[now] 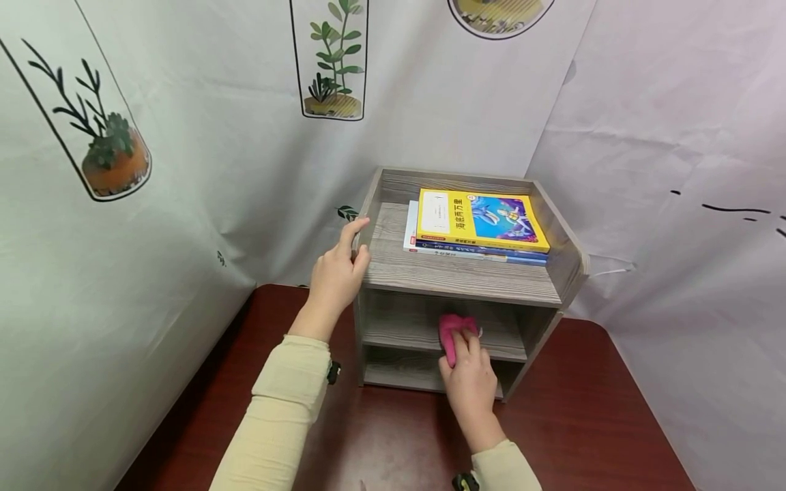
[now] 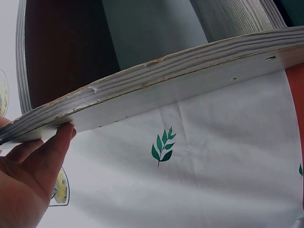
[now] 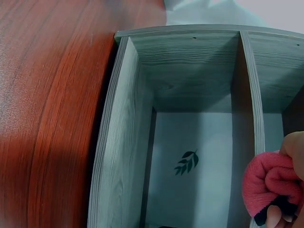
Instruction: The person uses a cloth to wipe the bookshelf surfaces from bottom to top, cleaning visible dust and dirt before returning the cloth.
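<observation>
A: Where is the cloth [image 1: 451, 324] found?

B: At the front of the shelf [image 1: 391, 267], by the edge of its middle board; contact with the board cannot be made out. Pink, bunched, dark at one part. It is gripped by the curled fingers of the right hand [image 1: 471, 380].

A: And the left hand [image 1: 334, 276]?

B: Placed at the upper left of the shelf. The fingers are held loosely extended; the side's outer face is touched by a fingertip.

A: Anything noted on top of the shelf?

B: Books [image 1: 482, 221], stacked flat. A yellow one is laid uppermost.

A: Surroundings?

B: The shelf is stood on a red-brown table [image 1: 589, 416]. Pale sheeting [image 1: 221, 102], printed with plants, is seen behind the shelf.
</observation>
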The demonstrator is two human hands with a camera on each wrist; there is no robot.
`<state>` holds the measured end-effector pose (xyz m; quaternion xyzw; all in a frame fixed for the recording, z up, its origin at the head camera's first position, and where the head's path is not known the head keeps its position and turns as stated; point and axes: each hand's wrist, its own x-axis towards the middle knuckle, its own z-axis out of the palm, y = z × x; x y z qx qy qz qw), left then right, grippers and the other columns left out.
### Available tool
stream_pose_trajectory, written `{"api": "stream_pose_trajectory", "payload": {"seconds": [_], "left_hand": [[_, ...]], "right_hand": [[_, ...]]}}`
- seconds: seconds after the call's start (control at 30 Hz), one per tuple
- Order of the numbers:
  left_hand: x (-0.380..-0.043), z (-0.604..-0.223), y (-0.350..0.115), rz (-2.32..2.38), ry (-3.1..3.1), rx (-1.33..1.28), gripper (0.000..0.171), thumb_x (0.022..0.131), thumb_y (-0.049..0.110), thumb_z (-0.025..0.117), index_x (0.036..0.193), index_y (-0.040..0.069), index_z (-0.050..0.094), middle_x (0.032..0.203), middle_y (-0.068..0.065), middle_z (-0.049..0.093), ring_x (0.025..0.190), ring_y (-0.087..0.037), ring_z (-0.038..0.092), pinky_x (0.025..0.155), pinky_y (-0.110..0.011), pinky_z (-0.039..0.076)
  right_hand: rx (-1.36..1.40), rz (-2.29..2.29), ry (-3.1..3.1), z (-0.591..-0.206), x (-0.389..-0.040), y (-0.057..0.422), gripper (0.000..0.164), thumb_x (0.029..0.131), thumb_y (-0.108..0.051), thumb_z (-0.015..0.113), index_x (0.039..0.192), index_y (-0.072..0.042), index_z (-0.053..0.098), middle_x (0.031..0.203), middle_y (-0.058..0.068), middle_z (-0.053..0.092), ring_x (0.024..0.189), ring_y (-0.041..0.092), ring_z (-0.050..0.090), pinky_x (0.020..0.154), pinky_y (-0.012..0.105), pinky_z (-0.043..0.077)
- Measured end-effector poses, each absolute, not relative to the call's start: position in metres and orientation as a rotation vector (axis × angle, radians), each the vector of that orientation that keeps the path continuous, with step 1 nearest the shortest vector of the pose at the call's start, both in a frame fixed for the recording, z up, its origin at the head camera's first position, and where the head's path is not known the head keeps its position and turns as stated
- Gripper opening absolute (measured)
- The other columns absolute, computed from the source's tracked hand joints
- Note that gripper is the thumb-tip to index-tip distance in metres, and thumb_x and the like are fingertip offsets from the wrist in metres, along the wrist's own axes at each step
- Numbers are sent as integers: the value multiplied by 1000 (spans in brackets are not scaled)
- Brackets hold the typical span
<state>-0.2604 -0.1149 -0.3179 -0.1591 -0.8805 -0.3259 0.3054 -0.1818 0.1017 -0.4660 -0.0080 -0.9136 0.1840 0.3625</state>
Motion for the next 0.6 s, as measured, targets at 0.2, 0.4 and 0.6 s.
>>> {"api": "stream_pose_trajectory", "payload": {"seconds": [0.2,0.4,0.6], "left_hand": [[-260,-318,-115,-860,-2331,-417,42,92,19,43,134,23,41,55,-2,36,42,-18,29,44,-33,26],[-261,-318,-114,-860,-2328,-429,42,93,19,43,135,22,40,55,-2,36,42,-17,28,44,-32,25],[-260,-319,-115,-859,-2322,-422,43,92,19,44,135,22,41,55,-1,35,42,-17,28,43,-32,26]], "right_hand": [[-18,470,-2357,-465,-182,100,45,68,-14,70,112,-9,65,113,8,57,83,34,55,55,49,47],[-14,466,-2350,-464,-182,97,45,67,-14,70,112,-9,66,113,8,57,84,34,56,55,49,47],[-14,472,-2359,-465,-182,96,45,67,-14,71,112,-9,66,114,8,57,84,34,56,55,49,47]]}}
